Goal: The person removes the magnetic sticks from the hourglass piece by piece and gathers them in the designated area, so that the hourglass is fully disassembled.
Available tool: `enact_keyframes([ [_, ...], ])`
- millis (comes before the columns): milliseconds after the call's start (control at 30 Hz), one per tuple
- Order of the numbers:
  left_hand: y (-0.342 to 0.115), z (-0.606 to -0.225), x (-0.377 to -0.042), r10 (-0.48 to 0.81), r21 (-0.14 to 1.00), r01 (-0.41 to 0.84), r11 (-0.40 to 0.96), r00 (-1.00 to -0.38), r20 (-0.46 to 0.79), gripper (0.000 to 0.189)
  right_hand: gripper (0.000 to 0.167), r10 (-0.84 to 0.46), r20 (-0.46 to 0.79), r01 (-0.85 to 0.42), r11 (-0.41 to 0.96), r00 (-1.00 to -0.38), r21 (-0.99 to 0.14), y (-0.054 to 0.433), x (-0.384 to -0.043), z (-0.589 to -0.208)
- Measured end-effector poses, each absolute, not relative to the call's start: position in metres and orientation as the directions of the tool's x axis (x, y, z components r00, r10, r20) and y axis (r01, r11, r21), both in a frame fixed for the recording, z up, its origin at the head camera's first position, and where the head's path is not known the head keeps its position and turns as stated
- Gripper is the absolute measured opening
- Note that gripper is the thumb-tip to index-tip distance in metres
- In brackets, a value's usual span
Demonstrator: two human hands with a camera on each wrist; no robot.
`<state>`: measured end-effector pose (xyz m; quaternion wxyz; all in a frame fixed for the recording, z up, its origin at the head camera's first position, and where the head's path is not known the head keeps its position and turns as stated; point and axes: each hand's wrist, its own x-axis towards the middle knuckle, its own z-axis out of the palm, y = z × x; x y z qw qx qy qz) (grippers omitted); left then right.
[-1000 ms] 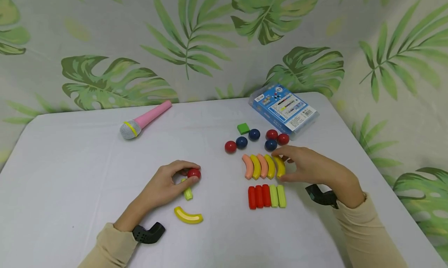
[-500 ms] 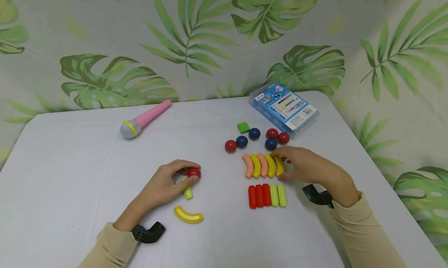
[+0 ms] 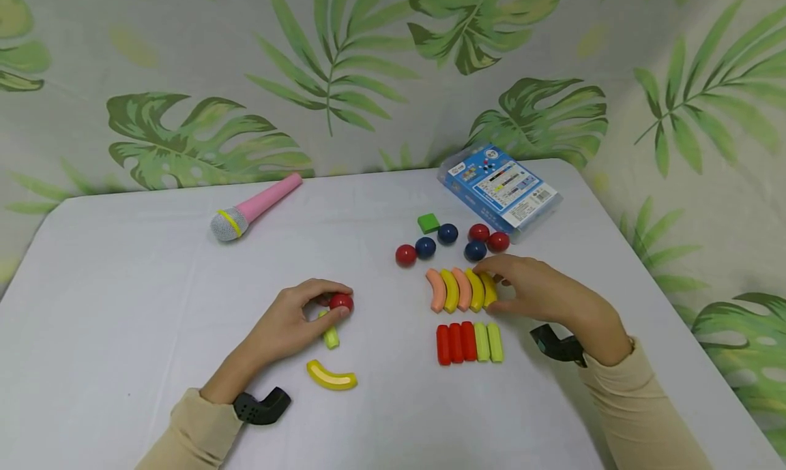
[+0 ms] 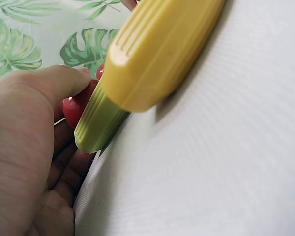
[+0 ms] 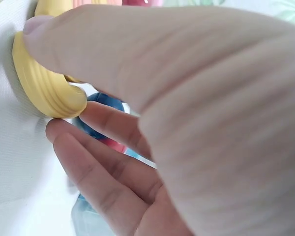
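Note:
My left hand [image 3: 285, 325] pinches a red ball [image 3: 342, 302] between thumb and fingers. A light green stick [image 3: 331, 338] lies partly under the thumb, and a loose yellow curved piece [image 3: 331, 376] is nearer me. On the right, my right hand [image 3: 549, 289] grips a yellow curved piece [image 3: 490, 290] at the right end of a row, thumb at one tip and fingers at the other. The rest of that row alternates pink curved pieces [image 3: 437, 291] and yellow ones, standing side by side. In the right wrist view the thumb covers part of the gripped piece [image 5: 46, 86].
Below the curved row lie red sticks [image 3: 456, 343] and light green sticks [image 3: 488, 342], side by side. Several blue balls [image 3: 447, 234] and red balls [image 3: 406, 255], a green block [image 3: 428, 223] and a blue box [image 3: 500, 187] lie beyond. A pink microphone [image 3: 258, 207] is at the back left.
My right hand has shifted slightly left with the yellow curved piece, bringing it closer against the row. The left hand stays on the red ball.

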<state>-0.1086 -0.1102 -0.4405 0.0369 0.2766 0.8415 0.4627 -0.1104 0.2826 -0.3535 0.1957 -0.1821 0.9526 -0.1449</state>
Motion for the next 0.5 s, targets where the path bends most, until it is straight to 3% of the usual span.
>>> enact_keyframes([
  [300, -0.109, -0.440, -0.109, 0.504, 0.797, 0.432, 0.422, -0.842, 0.190, 0.029, 0.047, -0.460, -0.183, -0.391, 0.864, -0.869, -0.317, 0.263, -0.098, -0.347],
  [400, -0.110, -0.440, -0.109, 0.501, 0.796, 0.431, 0.425, -0.845, 0.190, 0.029, 0.038, -0.585, -0.082, -0.528, 0.776, -0.807, -0.344, 0.239, -0.087, -0.352],
  [500, -0.111, -0.440, -0.108, 0.498, 0.796, 0.437, 0.419, -0.844, 0.202, 0.029, 0.037, -0.713, -0.006, -0.667, 0.660, -0.702, -0.347, 0.209, -0.073, -0.362],
])
